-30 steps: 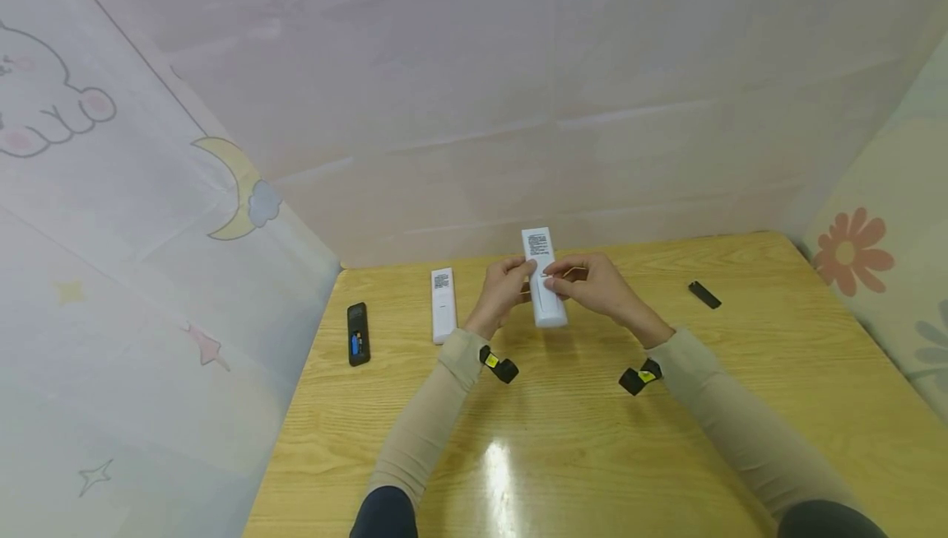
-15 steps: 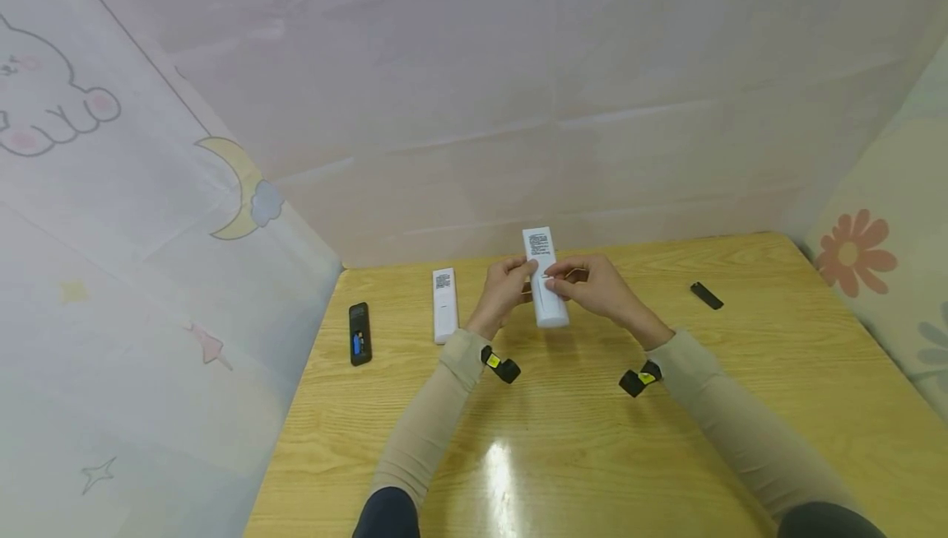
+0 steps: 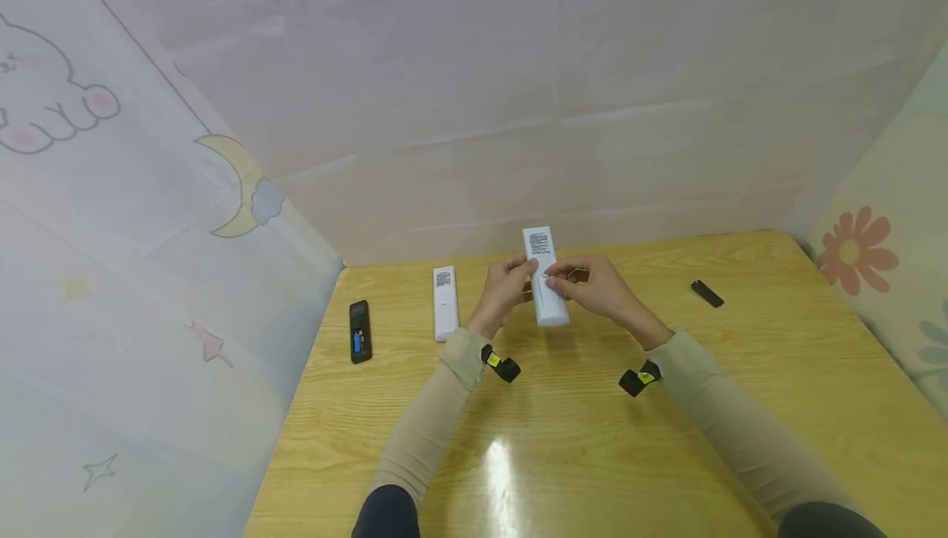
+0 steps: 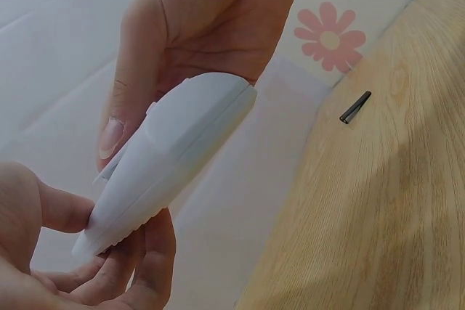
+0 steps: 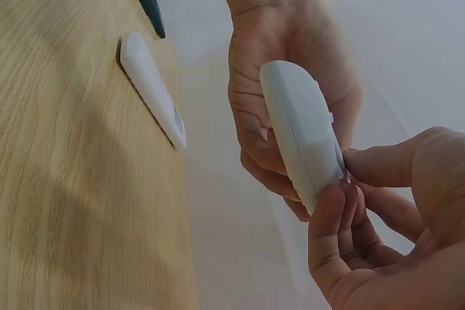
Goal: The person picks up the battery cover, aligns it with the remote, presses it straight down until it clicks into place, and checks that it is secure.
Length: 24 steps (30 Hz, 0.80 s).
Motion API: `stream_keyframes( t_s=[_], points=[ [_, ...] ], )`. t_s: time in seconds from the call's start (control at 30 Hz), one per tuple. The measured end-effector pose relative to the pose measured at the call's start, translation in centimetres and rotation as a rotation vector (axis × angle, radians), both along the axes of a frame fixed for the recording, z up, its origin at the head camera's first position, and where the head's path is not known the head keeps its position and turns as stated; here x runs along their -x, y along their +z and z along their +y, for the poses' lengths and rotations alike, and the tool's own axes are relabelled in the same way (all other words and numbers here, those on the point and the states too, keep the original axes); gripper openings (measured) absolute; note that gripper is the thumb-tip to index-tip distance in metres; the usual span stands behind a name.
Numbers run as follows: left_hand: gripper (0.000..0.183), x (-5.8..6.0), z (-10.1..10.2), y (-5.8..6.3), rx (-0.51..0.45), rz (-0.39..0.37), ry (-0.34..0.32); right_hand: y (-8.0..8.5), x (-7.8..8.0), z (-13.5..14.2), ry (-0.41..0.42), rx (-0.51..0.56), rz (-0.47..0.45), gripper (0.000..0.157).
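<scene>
Held above the table is a white remote control [image 3: 550, 308], its printed back turned up. My left hand [image 3: 502, 293] grips it from the left, thumb on the back and fingers curled underneath. At the middle of the remote, my right hand [image 3: 601, 289] pinches the top end of the battery cover [image 5: 338, 156] between thumb and fingers. That end stands tilted slightly away from the body in both wrist views. What lies under the cover is hidden.
A second white remote [image 3: 445, 308] lies left of my hands. Further left is a black remote [image 3: 359, 332] with its battery bay uncovered and a blue battery showing. A small black cover [image 3: 707, 293] lies at the right. Patterned cloth walls border the wooden table [image 3: 592, 456].
The top end of the battery cover has lifted a little from the white remote under my right fingers. My left hand has hardly moved.
</scene>
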<state>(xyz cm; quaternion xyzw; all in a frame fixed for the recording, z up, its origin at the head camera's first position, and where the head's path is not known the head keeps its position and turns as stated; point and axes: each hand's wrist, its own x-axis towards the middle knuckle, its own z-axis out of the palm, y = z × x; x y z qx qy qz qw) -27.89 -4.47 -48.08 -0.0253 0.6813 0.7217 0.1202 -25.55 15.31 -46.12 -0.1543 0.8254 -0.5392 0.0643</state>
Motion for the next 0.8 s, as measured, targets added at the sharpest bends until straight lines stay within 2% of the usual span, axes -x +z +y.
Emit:
stream_keyframes(
  t_s=[0.47,0.8],
  points=[
    [0.049,0.09,0.07,0.06,0.018,-0.002,0.005,-0.44,0.32,-0.23,-0.027,-0.017,0.062,0.028],
    [0.046,-0.09,0.30,0.38,0.011,-0.004,0.023,-0.40,0.23,-0.32,-0.055,0.015,0.037,0.036]
  ],
)
